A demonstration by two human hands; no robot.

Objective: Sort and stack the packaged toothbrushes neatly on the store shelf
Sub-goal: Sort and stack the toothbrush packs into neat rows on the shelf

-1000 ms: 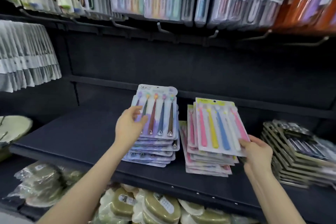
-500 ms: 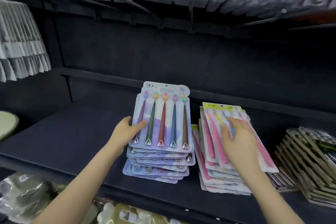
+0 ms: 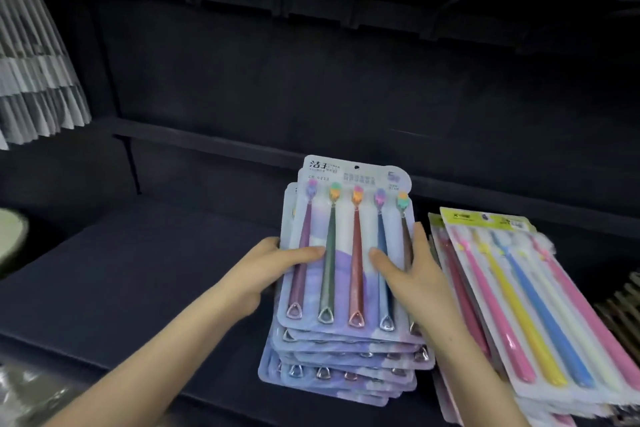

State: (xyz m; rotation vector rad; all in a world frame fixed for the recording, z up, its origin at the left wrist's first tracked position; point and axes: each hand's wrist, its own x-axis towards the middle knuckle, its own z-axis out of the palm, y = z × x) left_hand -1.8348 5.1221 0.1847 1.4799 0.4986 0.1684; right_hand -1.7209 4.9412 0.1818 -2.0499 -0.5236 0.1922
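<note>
Lilac toothbrush pack (image 3: 344, 232), code "0213"

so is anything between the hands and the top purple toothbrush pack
Nothing visible: the left hand and right hand both grip the top purple pack by its side edges, thumbs on its front.

Lavender-swirled toothbrush packs (image 3: 349, 288) beside yellow-topped packs (image 3: 540, 305), dark navy shelf (image 3: 145, 274).

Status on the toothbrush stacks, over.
Left hand and right hand grip purple stack by its sides. Lower packs askew. Pastel stack close beside, not blocking.
</note>
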